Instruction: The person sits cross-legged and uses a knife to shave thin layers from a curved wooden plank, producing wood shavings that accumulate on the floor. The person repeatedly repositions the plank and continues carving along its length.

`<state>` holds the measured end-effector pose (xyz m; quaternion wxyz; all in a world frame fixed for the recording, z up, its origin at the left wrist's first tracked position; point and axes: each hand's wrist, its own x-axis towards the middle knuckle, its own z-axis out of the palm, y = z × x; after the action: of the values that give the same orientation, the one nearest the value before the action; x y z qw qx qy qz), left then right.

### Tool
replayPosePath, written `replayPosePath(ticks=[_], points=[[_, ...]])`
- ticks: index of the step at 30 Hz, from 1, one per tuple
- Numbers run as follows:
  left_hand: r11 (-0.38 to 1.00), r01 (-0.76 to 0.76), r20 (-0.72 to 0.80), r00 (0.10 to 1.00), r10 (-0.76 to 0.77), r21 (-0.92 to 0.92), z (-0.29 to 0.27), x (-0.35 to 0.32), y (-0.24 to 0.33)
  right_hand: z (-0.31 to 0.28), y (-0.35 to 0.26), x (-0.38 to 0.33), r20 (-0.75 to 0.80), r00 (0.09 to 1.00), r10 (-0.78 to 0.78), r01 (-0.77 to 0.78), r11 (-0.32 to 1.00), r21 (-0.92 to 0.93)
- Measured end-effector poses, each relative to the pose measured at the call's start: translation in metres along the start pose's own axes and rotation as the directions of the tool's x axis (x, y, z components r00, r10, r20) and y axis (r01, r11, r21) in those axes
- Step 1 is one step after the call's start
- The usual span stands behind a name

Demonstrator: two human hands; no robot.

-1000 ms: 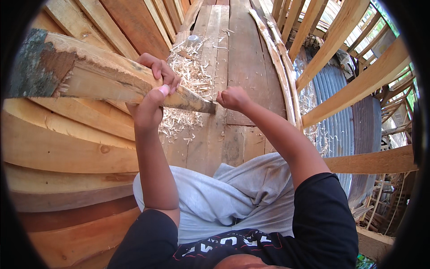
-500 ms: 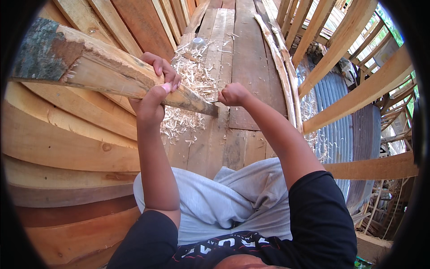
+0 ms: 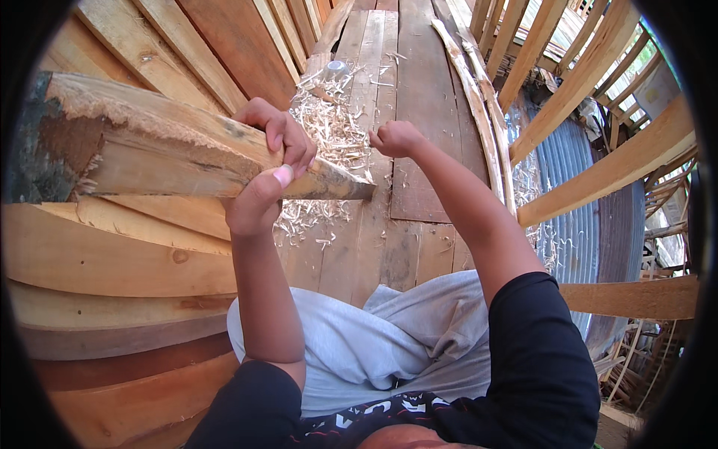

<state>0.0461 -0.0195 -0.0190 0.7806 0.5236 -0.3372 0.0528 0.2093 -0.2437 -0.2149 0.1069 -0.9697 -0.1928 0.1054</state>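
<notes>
Evidently, the wooden beam (image 3: 172,153) is gripped by the left hand (image 3: 260,194), its tapered end near the right hand (image 3: 396,140), which is curled; whether anything is held there cannot be told. If the left grip is slackened, the beam could be twisted or dropped.

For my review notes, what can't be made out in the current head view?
Head view:
Bare right hand: its own curled fingers hide anything inside.
Long pale wooden beam with dark bark: the black fisheye rim cuts off its left end; the bare left hand covers part of its middle.
Small round greyish object: too small to identify.
Brown wooden floorboards: partly buried under pale curled wood shavings.
</notes>
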Motion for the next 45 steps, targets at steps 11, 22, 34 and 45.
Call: replayPosePath(ticks=[11, 22, 34, 45], points=[[1.000, -0.012, 0.004, 1.000, 0.012, -0.016, -0.003, -0.001, -0.003, 0.047, 0.011, -0.061, 0.182, 0.954, 0.238, -0.285, 0.536, 0.795], [0.998, -0.028, -0.030, 0.999, 0.027, -0.056, -0.009, -0.001, -0.004, 0.098, 0.041, -0.123, 0.510, 0.665, 0.546, -0.747, 0.505, 0.432], [0.999, -0.018, 0.007, 1.000, 0.018, -0.045, -0.007, 0.000, -0.005, 0.079, -0.007, -0.100, 0.029, 0.892, 0.452, -0.360, 0.669, 0.650], [1.000, -0.013, 0.007, 1.000, 0.013, -0.015, -0.003, -0.002, -0.001, 0.070, -0.041, -0.085, 0.268, 0.916, 0.300, -0.389, 0.491, 0.780]])
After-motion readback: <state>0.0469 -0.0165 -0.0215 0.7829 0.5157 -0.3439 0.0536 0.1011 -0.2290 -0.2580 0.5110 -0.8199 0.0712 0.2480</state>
